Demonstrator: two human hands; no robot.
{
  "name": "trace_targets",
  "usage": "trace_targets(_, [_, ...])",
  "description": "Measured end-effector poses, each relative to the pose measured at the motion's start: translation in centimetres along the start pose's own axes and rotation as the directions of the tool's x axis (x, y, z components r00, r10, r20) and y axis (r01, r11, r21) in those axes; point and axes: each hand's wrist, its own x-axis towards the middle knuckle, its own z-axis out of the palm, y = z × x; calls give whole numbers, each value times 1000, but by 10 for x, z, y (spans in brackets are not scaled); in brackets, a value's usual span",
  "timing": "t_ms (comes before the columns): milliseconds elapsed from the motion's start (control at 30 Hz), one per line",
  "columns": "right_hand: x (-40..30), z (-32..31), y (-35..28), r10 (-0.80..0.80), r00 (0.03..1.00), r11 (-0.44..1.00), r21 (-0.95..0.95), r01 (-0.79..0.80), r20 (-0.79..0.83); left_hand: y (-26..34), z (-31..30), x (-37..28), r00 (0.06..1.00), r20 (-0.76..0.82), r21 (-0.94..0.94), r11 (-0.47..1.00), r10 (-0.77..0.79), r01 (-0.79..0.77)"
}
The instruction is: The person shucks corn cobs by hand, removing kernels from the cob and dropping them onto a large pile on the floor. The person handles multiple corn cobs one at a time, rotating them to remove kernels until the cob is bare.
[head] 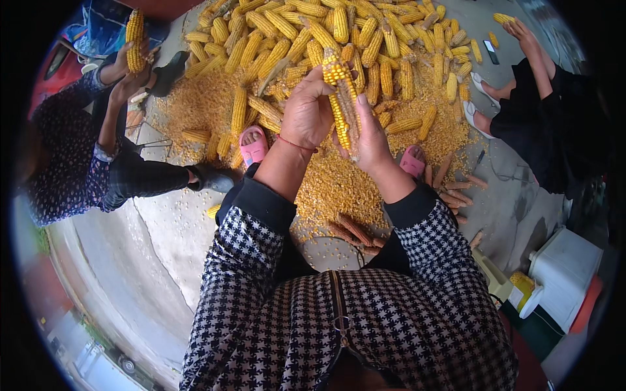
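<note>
Between my two hands is a partly shelled corn cob (340,97), held lengthwise above the heap. Yellow kernels cover its top and left side, while a strip on its right is bare. My left hand (309,110), with a red cord at the wrist, grips its upper left side with bent fingers. My right hand (372,138) holds the lower right side, thumb along the bare strip; some of its fingers are hidden behind the cob. Below lies a pile of loose corn kernels (337,190). Several stripped cobs (354,228) rest at the near edge of the kernels.
Whole corn ears (313,29) are heaped ahead. A person at left (73,156) holds up an ear (135,41); another at right (552,122) holds one (503,18). More stripped cobs (455,193), a phone (490,52) and a white container (565,273) are on the right.
</note>
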Motion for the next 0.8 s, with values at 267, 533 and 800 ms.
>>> trace_targets(267, [-1, 3, -9, -46, 999, 994, -102, 47, 7, 0, -2, 2, 999, 25, -108, 994, 20, -17])
trace_targets(533, [-4, 4, -2, -131, 988, 987, -106, 122, -82, -8, -4, 0, 998, 0, 54, 997, 62, -62])
trace_targets(800, [-1, -2, -8, -28, 999, 996, -90, 27, -17, -5, -2, 2, 999, -49, -240, 971, 2, -14])
